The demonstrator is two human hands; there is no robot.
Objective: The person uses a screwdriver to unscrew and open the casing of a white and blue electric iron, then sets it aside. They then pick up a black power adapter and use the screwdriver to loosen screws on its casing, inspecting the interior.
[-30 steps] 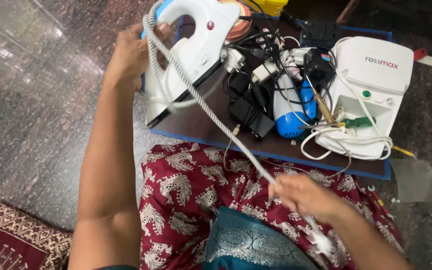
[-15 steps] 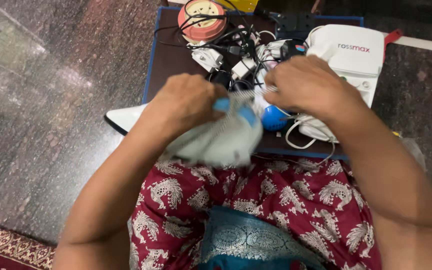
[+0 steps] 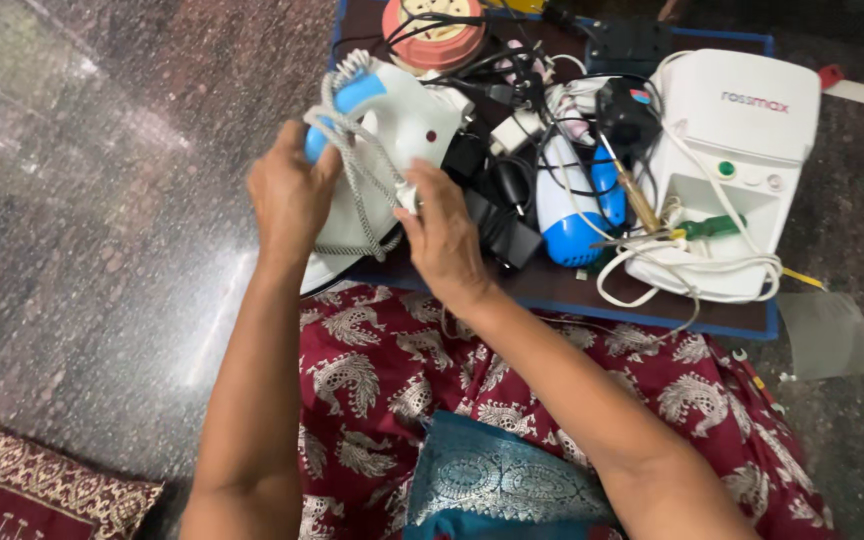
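Note:
A white clothes iron (image 3: pixel 397 135) with a blue handle stands at the left end of a blue-edged tray (image 3: pixel 652 310). Its grey braided cord (image 3: pixel 352 190) is looped around the iron's body. My left hand (image 3: pixel 290 195) grips the iron's handle end and the cord loops. My right hand (image 3: pixel 442 235) presses on the iron's right side, fingers pinching the cord there.
The tray holds a white boxy machine (image 3: pixel 742 130) with white tubing, a white-and-blue hair dryer (image 3: pixel 567 195), black adapters and cables, and a pink round reel (image 3: pixel 435 35). Dark polished stone floor lies to the left. My lap in red patterned cloth (image 3: pixel 372 380) is below; a cushion (image 3: pixel 32 495) sits bottom left.
A second ago the cord was stretched from the raised iron to my right hand. Now the cord is wound around the iron, which is down at the tray, with both hands on it.

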